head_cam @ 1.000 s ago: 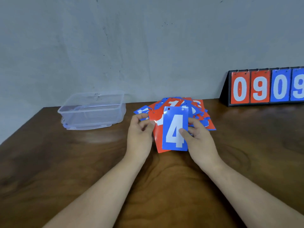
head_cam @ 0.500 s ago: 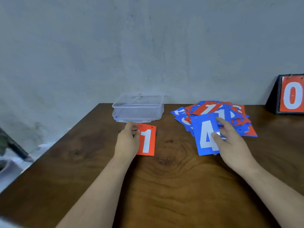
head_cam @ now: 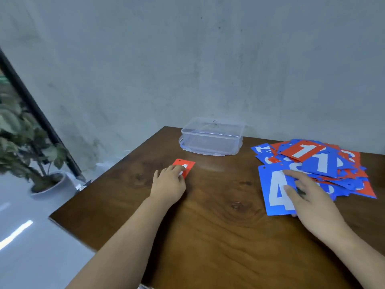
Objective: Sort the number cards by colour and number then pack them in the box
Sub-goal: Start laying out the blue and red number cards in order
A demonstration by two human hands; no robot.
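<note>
A red number card [head_cam: 186, 165] lies flat on the wooden table [head_cam: 218, 226], left of centre. My left hand [head_cam: 169, 183] covers its near half, fingers laid over it. A blue card with a white 4 [head_cam: 273, 191] lies at the near left edge of a loose pile of red and blue number cards [head_cam: 318, 163] on the right. My right hand [head_cam: 306, 197] rests on the blue 4 with the fingers stretched over it and the thumb at its lower edge. A clear plastic box [head_cam: 212, 138] stands at the back of the table, between the red card and the pile.
The table's left edge and corner [head_cam: 52, 215] are close to my left arm. Beyond it a potted plant [head_cam: 37, 163] stands on a pale floor. A grey wall runs behind the table.
My left hand carried the red 1 card leftwards away from the pile and laid it flat on the table. My right hand brought the blue 4 down by the pile. The view turned left.
</note>
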